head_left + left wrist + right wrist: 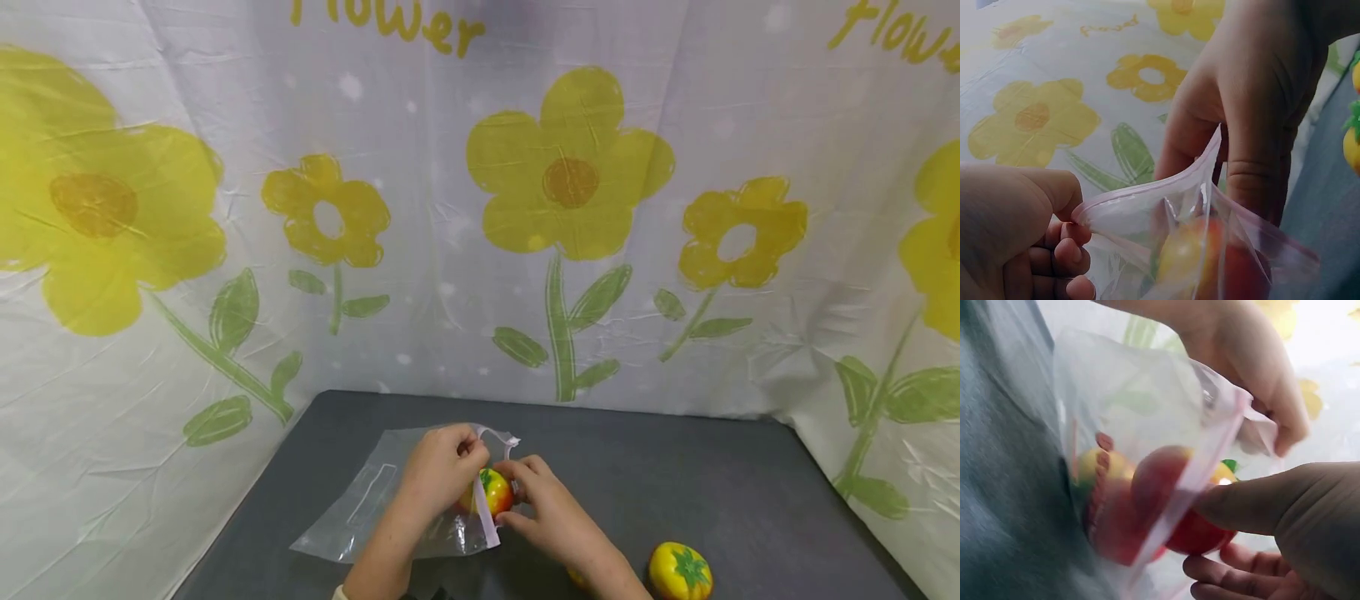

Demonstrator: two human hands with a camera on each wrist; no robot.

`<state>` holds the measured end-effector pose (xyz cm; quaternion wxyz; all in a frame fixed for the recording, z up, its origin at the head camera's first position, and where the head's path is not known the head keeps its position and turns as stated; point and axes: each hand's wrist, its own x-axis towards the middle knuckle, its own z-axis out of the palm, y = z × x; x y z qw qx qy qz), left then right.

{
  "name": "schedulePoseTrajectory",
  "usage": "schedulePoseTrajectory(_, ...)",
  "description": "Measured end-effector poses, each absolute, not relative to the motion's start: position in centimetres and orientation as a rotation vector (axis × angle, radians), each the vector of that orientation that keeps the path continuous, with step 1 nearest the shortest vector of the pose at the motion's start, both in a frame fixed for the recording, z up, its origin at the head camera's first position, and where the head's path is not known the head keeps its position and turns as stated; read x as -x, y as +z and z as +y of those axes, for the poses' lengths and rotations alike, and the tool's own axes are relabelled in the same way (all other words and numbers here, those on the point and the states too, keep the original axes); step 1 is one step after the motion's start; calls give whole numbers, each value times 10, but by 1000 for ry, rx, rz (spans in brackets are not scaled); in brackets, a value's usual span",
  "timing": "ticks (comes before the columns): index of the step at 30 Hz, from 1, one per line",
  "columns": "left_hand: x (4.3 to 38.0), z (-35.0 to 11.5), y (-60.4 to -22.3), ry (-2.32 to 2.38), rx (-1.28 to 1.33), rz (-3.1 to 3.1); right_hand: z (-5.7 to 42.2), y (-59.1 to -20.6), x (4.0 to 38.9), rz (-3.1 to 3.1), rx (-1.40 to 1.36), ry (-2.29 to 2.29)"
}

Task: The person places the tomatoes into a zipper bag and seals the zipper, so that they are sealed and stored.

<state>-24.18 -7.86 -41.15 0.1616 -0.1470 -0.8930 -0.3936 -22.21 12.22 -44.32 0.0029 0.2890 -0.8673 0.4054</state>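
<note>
Red-and-yellow tomato-shaped fruit (499, 495) held in the mouth of a clear bag (375, 500).
Nearest, at 4 o'clock from the mouth, lies a yellow fruit (678, 573); at 3, the right hand (546, 505) grips the tomato-shaped one between thumb and fingers; at 10, the left hand (444, 467) pinches the bag's rim; beyond, at 12, hangs a flower-printed cloth (435, 333).

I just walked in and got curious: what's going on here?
A person is handling fruit and a clear bag. The left hand pinches the bag's edge by its opening, while the right hand grips a red and yellow fruit partly inside the mouth. Another fruit is already deeper in the bag. A yellow fruit lies outside it, on the dark table.
</note>
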Motion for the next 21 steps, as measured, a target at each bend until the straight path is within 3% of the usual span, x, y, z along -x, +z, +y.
schedulePoseTrajectory(10,243,-79,-411,-1113,423,-2528,111,-449,221,-2503,-1220,1616)
schedulePoseTrajectory(21,243,-81,-410,-1089,396,-2541,150,-432,230,-2852,-957,1565)
